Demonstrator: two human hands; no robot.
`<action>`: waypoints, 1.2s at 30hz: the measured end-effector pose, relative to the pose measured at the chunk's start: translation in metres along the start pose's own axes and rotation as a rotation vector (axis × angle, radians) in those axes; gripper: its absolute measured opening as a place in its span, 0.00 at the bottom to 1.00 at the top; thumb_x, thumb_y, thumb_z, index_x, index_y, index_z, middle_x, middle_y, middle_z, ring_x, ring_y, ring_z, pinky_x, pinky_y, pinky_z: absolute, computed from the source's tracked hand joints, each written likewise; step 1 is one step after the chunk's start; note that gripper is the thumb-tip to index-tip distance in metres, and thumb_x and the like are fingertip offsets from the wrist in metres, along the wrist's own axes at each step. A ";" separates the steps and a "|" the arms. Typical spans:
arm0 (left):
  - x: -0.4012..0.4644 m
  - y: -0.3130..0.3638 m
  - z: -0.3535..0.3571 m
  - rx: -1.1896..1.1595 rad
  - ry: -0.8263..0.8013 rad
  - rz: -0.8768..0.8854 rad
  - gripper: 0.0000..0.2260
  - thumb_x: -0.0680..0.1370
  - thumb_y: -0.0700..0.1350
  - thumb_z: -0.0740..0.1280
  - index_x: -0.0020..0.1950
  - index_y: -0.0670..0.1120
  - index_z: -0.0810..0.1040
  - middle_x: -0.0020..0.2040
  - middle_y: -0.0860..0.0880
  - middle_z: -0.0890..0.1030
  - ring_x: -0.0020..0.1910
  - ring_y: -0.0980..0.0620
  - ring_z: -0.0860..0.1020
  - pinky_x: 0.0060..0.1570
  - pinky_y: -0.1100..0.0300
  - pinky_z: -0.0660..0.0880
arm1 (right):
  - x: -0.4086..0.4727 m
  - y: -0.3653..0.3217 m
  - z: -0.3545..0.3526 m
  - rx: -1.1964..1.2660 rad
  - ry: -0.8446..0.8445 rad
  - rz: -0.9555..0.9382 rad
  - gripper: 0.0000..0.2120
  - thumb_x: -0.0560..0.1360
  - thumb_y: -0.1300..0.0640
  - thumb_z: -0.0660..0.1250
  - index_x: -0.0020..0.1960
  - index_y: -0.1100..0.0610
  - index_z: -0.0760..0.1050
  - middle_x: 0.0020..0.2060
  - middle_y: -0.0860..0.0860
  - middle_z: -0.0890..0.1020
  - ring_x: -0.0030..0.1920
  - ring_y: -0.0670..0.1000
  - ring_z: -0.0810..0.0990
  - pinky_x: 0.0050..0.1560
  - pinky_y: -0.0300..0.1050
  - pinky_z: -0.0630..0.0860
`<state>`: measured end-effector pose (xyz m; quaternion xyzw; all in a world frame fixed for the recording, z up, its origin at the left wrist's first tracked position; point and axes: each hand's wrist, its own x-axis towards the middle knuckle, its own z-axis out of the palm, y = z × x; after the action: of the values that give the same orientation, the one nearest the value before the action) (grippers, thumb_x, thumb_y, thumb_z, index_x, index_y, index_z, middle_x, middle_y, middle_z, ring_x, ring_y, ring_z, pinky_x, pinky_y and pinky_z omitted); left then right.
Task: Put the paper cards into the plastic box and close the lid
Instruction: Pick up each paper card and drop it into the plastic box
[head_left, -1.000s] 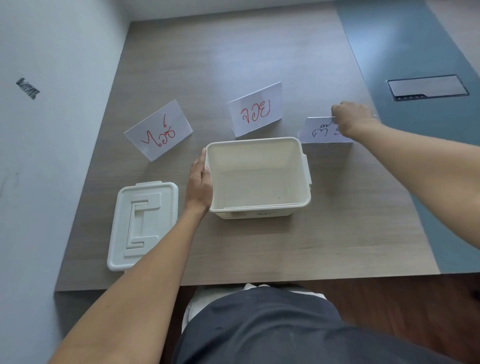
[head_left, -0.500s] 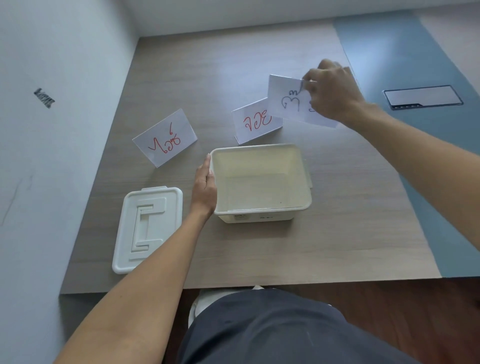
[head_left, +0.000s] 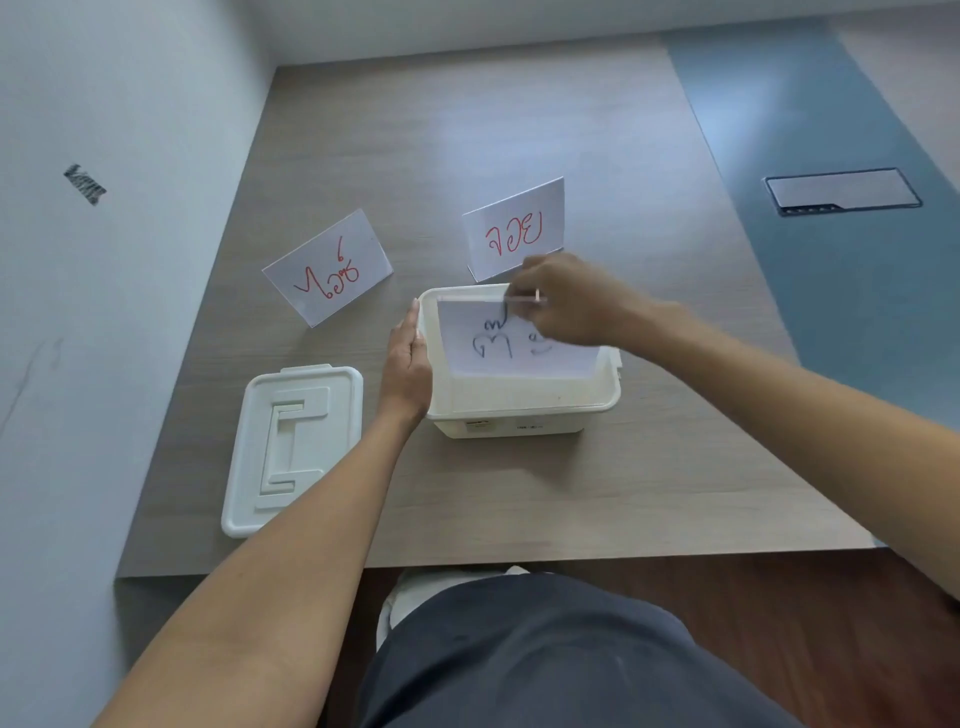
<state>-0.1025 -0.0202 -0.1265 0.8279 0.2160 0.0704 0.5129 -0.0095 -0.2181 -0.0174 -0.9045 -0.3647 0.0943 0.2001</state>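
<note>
Right hand (head_left: 571, 299) over the open plastic box (head_left: 524, 413), grip pinched on the top edge of a paper card (head_left: 498, 345) with dark writing, the card hanging tilted inside the box mouth. Left hand (head_left: 408, 364) lies flat against the box's left wall, fingers together, bracing it rather than clutching. 2 more cards, both with red writing, stand on the wooden surface (head_left: 649, 467) behind: one (head_left: 327, 267) far left, one (head_left: 514, 228) just beyond the box. The white lid (head_left: 291, 447) lies flat left of the box.
</note>
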 end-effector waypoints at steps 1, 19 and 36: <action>0.000 -0.001 0.000 0.000 0.002 -0.001 0.22 0.84 0.42 0.50 0.79 0.53 0.60 0.64 0.59 0.65 0.62 0.64 0.65 0.61 0.69 0.58 | -0.003 0.001 0.010 -0.020 -0.069 0.009 0.11 0.75 0.56 0.63 0.50 0.49 0.83 0.43 0.45 0.78 0.48 0.54 0.80 0.49 0.54 0.79; 0.002 -0.002 0.000 -0.030 -0.004 -0.014 0.22 0.84 0.43 0.50 0.78 0.55 0.60 0.64 0.68 0.65 0.61 0.77 0.63 0.59 0.80 0.56 | 0.081 0.059 0.008 0.136 -0.072 0.133 0.11 0.78 0.61 0.64 0.56 0.60 0.82 0.49 0.53 0.82 0.45 0.50 0.76 0.57 0.47 0.75; 0.007 -0.013 0.003 -0.041 0.001 0.000 0.21 0.85 0.43 0.49 0.79 0.53 0.60 0.68 0.68 0.64 0.64 0.82 0.59 0.60 0.84 0.54 | 0.198 0.118 0.018 -0.385 -0.136 0.252 0.29 0.77 0.59 0.65 0.76 0.53 0.61 0.74 0.59 0.63 0.73 0.61 0.62 0.71 0.57 0.57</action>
<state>-0.0987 -0.0151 -0.1401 0.8171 0.2146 0.0754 0.5297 0.2003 -0.1517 -0.0889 -0.9559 -0.2728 0.1081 -0.0145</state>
